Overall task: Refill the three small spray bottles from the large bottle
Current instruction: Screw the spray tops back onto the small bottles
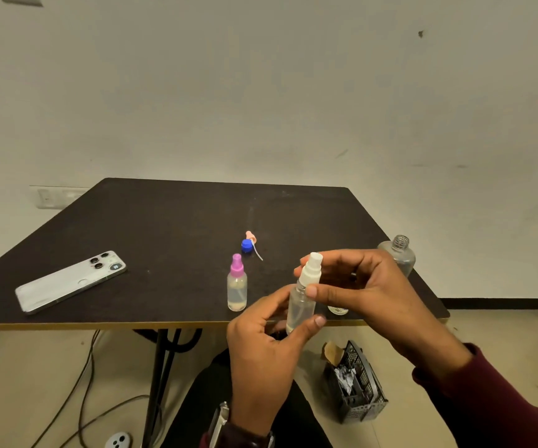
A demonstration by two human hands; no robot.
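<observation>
Held bottle: one small clear spray bottle (300, 308) with a white spray top (311, 270), upright, held in the air just over the near edge of the table (164, 221); the body looks pale and see-through, with a thin tube showing inside.
Left hand: the left hand (261, 357) grips the lower body of that bottle, thumb and fingers curled round it.
Right hand: the right hand (358, 286) pinches the white spray top, thumb in front and fingers curled behind.
Small spray bottles, count: two plainly seen, the held one and a second with a pink spray top (237, 284) standing upright on the table just left of the hands; a round base (338, 309) peeks out under the right hand and may be a third, too hidden to be sure.
Large bottle: one clear bottle (398, 255), cap off, threaded neck bare, standing near the right edge of the table behind the right hand.
Loose tops, count: two, a blue cap (246, 246) and a peach spray head (251, 238) with its dip tube, lying together mid-table, touching or nearly so.
Phone: one white phone (70, 281), face down, well to the left on the table.
Floor: one dark slotted basket (356, 383) with crumpled scraps, and cables (83, 383) to the left.
</observation>
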